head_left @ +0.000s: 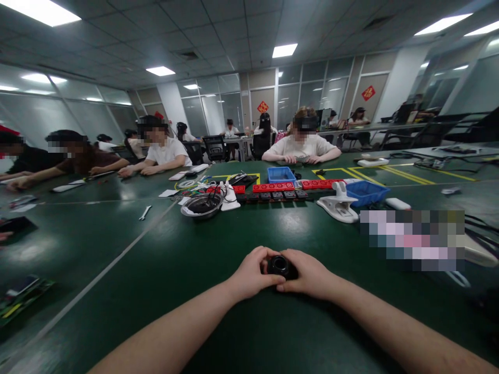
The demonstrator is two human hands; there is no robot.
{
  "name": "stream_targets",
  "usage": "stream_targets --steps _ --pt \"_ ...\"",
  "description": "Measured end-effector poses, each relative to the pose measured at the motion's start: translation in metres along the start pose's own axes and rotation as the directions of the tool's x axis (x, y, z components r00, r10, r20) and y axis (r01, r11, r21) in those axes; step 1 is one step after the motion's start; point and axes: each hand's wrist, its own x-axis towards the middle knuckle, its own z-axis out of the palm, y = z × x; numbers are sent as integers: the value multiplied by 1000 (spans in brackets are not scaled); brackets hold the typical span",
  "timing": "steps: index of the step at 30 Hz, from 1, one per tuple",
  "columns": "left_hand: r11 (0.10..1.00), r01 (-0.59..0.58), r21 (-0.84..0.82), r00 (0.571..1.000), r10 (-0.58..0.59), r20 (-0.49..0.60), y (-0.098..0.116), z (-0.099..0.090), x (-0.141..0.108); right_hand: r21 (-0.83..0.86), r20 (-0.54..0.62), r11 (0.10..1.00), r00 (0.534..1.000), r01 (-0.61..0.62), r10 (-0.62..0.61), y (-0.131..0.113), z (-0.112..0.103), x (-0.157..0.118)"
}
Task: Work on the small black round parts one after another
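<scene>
Between my hands, low over the green table (218,327), is a small black cylindrical object (279,265) with a round opening facing up. Its exact kind does not show. My left hand (254,274) wraps it from the left, thumb across the near side. From the right, my right hand (310,275) closes around it, and the two thumbs nearly meet in front. The fingers and palms hide its lower part.
Beyond my hands lie a bowl (201,206) with dark items, red plastic strips (273,187), black blocks (277,196), a white clamp stand (338,203) and blue trays (367,193). A wrench (145,213) is left, a circuit board (24,297) nearer. People sit across and to the left.
</scene>
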Motion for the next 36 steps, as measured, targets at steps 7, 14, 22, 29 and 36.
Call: stream_targets --steps 7,14,22,29,36 --pt "999 -42 21 994 39 98 5 -5 0 194 145 975 980 107 -136 10 -17 -1" --pt "999 -24 45 996 20 91 6 -4 -1 216 133 974 986 67 -97 12 -15 1" --pt "999 -26 42 997 23 79 5 -4 0 220 120 975 992 16 -43 13 -11 2" --pt "998 52 24 999 -52 9 8 3 -2 93 90 991 992 -97 89 9 -4 2" --pt "995 87 56 993 -82 -83 7 6 -4 -192 -110 966 982 -174 155 -8 10 -2"
